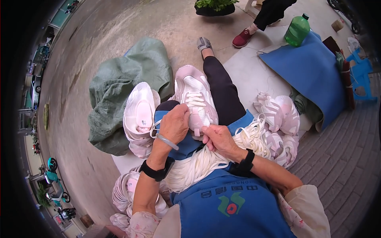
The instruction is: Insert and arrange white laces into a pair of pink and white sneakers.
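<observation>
A pink and white sneaker upper lies across my lap, toe pointing away, with white lacing across its front. My left hand is closed in a pinch at the upper's left edge, on a white shoelace that loops out beside the wrist. At the near end, by the pink tongue, my right hand pinches the upper's edge between thumb and fingers. Whether a lace end is also in those fingers is hidden. A thick bundle of loose white laces lies over my blue apron, just under both hands.
Stacked uppers stand left beside a green woven sack. More uppers lie in piles at right and lower left. A green bottle stands on a blue sheet. Another person's red shoe shows ahead.
</observation>
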The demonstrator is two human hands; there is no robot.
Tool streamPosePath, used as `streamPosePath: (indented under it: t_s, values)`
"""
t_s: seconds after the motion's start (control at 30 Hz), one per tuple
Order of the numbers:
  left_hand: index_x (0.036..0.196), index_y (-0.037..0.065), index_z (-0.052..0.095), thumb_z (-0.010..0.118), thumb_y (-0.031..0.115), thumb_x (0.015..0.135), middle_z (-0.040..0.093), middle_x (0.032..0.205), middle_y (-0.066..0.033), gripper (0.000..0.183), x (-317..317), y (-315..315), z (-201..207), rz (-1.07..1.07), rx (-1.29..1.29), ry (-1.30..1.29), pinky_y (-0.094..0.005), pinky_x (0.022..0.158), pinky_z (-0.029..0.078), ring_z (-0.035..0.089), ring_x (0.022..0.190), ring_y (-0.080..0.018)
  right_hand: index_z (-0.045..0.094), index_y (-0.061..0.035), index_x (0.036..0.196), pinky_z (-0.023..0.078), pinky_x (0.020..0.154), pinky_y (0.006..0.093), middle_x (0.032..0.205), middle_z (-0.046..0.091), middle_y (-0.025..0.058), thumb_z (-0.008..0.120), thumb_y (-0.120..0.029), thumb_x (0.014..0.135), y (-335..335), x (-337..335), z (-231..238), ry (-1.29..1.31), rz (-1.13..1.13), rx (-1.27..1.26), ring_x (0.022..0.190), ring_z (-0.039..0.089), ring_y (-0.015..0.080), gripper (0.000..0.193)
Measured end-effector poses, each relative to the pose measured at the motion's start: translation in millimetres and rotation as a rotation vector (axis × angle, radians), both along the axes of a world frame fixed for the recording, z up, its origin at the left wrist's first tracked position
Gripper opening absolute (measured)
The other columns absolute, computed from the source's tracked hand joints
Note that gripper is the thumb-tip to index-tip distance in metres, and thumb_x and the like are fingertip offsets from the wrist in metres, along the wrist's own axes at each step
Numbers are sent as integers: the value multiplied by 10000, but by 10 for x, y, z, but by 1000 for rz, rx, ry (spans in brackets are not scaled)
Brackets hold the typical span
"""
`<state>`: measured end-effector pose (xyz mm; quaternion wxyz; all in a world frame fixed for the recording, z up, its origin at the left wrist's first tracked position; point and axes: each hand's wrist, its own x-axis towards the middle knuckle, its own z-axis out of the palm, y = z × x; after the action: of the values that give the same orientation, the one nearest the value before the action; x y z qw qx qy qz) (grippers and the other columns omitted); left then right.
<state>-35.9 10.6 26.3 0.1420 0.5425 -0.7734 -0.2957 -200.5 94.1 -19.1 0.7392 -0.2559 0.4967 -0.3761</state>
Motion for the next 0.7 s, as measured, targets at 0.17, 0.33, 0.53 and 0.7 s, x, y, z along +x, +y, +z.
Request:
streamPosePath:
  t_s: [0.17, 0.33, 0.53, 0.7]
  values:
    - [890, 11, 556, 543, 121, 893, 568, 774, -140, 111, 94, -46, -174, -5, 106, 188, -363, 651, 447, 559, 715, -299, 576, -10, 696, 363, 371, 209, 558, 533, 23, 535, -249, 953, -2, 2, 23, -19, -6, 33, 403, 480, 76, 354]
    - [885, 3, 561, 573, 69, 878, 562, 740, -89, 67, -9, 20, -287, -12, -100, 359, -311, 628, 444, 540, 658, -212, 574, -8, 699, 365, 373, 212, 570, 539, 27, 529, -252, 958, -18, -8, -6, -49, -19, 27, 409, 475, 77, 359]
    - [907, 12, 563, 603, 62, 824, 565, 826, -160, 105, 24, 66, -176, 56, -115, 225, -393, 683, 464, 580, 775, -352, 570, -9, 680, 365, 369, 215, 513, 521, 24, 527, -284, 948, 9, 10, -41, -21, -22, 8, 402, 491, 74, 386]
    - [900, 21, 579, 618, 82, 820, 552, 835, -153, 108, -36, 49, -236, 78, -170, 242, -381, 682, 460, 575, 774, -341, 568, -8, 680, 364, 367, 215, 530, 531, 26, 526, -286, 949, 28, 34, -15, -44, -29, 10, 407, 494, 76, 389]
